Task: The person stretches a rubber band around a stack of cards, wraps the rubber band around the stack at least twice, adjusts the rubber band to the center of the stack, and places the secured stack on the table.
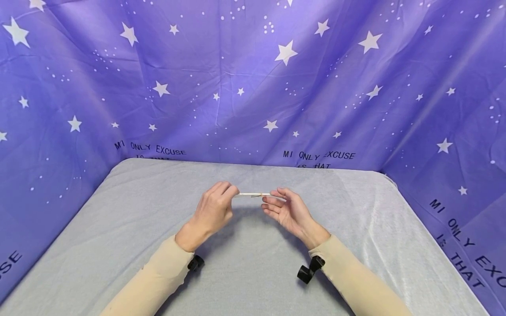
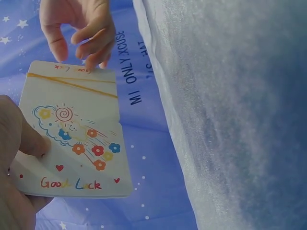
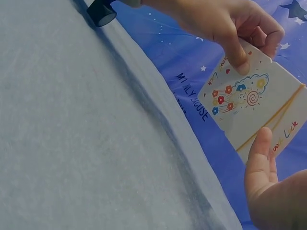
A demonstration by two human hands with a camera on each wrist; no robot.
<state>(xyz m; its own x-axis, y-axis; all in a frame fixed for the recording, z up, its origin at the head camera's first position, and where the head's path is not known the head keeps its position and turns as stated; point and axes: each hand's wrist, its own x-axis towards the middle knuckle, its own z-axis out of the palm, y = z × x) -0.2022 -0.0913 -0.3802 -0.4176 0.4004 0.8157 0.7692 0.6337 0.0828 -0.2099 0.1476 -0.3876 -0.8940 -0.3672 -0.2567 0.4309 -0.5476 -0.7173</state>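
Note:
A thin white card (image 2: 91, 115) is held up above the table, seen nearly edge-on in the head view (image 1: 249, 194). Printed on its face are coloured flowers, a red spiral sun, a cloud and the words "Good Luck". A yellow rubber band (image 2: 72, 82) crosses it near its far end in the left wrist view. My left hand (image 1: 215, 206) pinches the opposite end, thumb (image 2: 33, 141) flat on the printed face. My right hand (image 1: 288, 213) is at the banded end with fingers loosely extended, fingertips right by the card's edge.
A grey cloth covers the table (image 1: 245, 281). Behind it and along both sides hangs a purple curtain (image 1: 237, 52) with white stars and black lettering. Black wrist cameras (image 1: 310, 270) stick out from both beige sleeves (image 1: 158, 272).

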